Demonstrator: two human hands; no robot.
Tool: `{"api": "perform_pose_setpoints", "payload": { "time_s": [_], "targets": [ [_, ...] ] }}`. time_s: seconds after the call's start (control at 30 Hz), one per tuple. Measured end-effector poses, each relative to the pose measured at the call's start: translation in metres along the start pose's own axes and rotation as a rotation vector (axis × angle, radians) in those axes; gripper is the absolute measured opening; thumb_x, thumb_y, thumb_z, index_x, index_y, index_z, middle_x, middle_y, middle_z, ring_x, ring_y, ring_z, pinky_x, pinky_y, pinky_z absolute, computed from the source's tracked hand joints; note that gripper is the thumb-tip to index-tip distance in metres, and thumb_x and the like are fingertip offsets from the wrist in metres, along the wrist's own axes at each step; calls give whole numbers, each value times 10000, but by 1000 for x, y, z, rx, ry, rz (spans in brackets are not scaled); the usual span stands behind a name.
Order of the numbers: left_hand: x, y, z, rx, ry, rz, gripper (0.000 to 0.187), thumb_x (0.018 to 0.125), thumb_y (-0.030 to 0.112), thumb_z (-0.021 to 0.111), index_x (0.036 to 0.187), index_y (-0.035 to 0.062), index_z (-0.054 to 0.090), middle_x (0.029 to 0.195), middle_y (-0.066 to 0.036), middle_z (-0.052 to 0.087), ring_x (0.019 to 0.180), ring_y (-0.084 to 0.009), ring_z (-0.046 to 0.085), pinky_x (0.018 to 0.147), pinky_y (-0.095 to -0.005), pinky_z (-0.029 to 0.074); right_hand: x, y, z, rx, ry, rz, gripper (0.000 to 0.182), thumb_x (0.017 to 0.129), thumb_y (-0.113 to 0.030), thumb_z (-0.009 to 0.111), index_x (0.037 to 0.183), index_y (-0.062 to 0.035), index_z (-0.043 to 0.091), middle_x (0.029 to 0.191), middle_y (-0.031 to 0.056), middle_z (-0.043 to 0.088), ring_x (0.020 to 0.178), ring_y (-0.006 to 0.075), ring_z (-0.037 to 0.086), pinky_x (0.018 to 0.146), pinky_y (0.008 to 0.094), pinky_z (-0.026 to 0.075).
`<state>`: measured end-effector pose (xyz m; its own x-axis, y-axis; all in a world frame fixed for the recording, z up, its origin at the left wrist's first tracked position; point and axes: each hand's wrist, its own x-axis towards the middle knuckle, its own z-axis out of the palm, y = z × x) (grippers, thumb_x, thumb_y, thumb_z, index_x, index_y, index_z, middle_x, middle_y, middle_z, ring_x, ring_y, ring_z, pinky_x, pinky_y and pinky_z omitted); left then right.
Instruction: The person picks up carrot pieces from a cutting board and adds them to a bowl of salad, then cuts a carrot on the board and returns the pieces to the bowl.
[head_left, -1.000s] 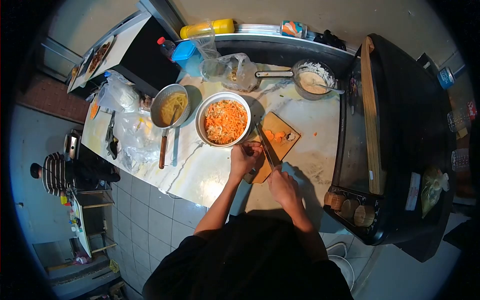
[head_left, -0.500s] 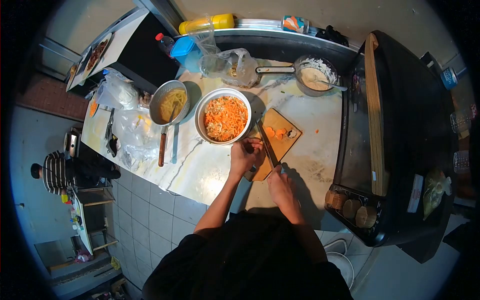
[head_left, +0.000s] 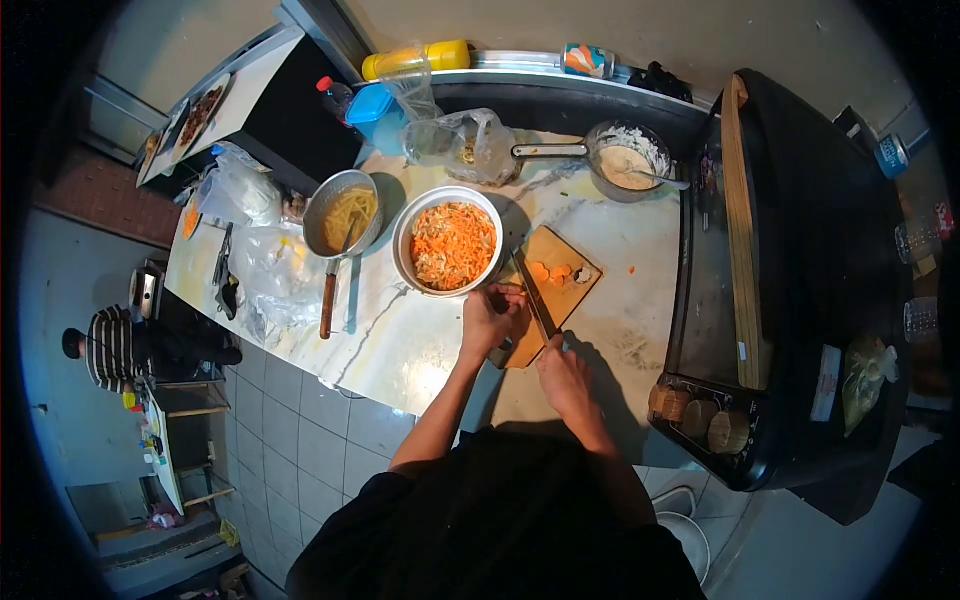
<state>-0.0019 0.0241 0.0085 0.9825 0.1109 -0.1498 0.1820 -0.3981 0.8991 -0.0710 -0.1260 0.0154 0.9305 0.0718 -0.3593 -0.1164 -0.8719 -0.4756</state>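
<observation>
My right hand (head_left: 565, 380) is closed round the handle of a kitchen knife (head_left: 536, 292), whose blade lies across a wooden cutting board (head_left: 553, 245). My left hand (head_left: 490, 322) is on the blade's left side, its fingers bent together on a small piece of carrot that they mostly cover. Several orange carrot slices (head_left: 541, 271) rest on the board, to the right of the blade. Just beyond my left hand stands a white bowl (head_left: 404, 262) filled with shredded carrot mixed with something pale (head_left: 455, 245).
Left of the bowl is a saucepan (head_left: 368, 228) of yellowish strips in liquid. A pan of pale batter (head_left: 622, 163) stands at the back. Plastic bags (head_left: 270, 265) lie at left. A black oven (head_left: 800, 300) borders the right side. A person in a striped top (head_left: 108, 345) is far left.
The whole view has shifted very slightly. Both hands, the knife and the carrot slices keep nearly the same places.
</observation>
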Motion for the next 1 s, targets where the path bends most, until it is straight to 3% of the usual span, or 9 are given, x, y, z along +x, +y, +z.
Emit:
{"api": "perform_pose_setpoints", "payload": {
  "time_s": [0.13, 0.23, 0.37, 0.5, 0.6, 0.8, 0.87, 1.0],
  "targets": [
    [1, -6, 4, -103, 11, -2, 149, 762, -45, 664, 911, -45, 673, 803, -101, 716, 760, -143, 690, 693, -265, 536, -1, 2, -23, 163, -63, -37, 278, 933, -238, 497, 1062, 9, 497, 868, 280, 633, 879, 469, 605, 786, 554, 465],
    [-2, -2, 3, 52, 43, 73, 135, 768, -12, 680, 901, -34, 691, 800, -108, 723, 766, -156, 702, 701, -278, 539, -8, -1, -36, 200, -49, -59, 253, 934, -229, 501, 1031, 4, 505, 852, 273, 630, 851, 475, 596, 776, 561, 455],
    [-2, -9, 6, 125, 72, 142, 122, 783, 54, 692, 897, 21, 721, 805, -136, 717, 764, -232, 712, 709, -317, 542, -13, 8, -34, 204, 6, -112, 257, 955, -262, 483, 1012, -12, 507, 780, 273, 621, 793, 475, 616, 711, 552, 482],
    [-2, -11, 8, 195, 103, 210, 123, 795, 103, 690, 900, 55, 733, 803, -149, 710, 762, -284, 707, 715, -350, 546, -20, 14, -38, 200, -7, -35, 231, 929, -232, 508, 987, -9, 523, 809, 263, 628, 818, 469, 591, 758, 568, 448],
    [-4, -7, 9, 197, 91, 134, 136, 793, 109, 696, 911, 51, 731, 800, -143, 712, 757, -270, 710, 711, -344, 547, -19, 29, -22, 207, 41, -37, 225, 924, -230, 517, 991, -16, 531, 810, 261, 628, 817, 467, 589, 752, 565, 450],
    [-7, -1, 8, 204, 83, 186, 160, 800, 107, 694, 935, 25, 718, 815, -146, 712, 749, -253, 711, 701, -325, 545, -16, 43, -1, 230, 7, -51, 240, 925, -241, 519, 996, -14, 547, 859, 233, 645, 849, 475, 579, 774, 561, 443],
    [-9, -1, 9, 217, 88, 198, 162, 802, 101, 692, 941, 23, 715, 819, -146, 712, 750, -259, 709, 701, -329, 544, -14, 49, 11, 245, 172, -191, 229, 922, -250, 532, 981, -30, 547, 715, 246, 620, 753, 450, 622, 664, 548, 483],
    [-8, -4, 9, 266, 82, 243, 156, 803, 86, 685, 942, 20, 707, 834, -149, 709, 759, -276, 702, 698, -344, 544, -15, 48, 15, 211, 219, -206, 241, 925, -256, 525, 991, -27, 554, 738, 255, 622, 767, 451, 614, 688, 553, 479]
  ]
}}
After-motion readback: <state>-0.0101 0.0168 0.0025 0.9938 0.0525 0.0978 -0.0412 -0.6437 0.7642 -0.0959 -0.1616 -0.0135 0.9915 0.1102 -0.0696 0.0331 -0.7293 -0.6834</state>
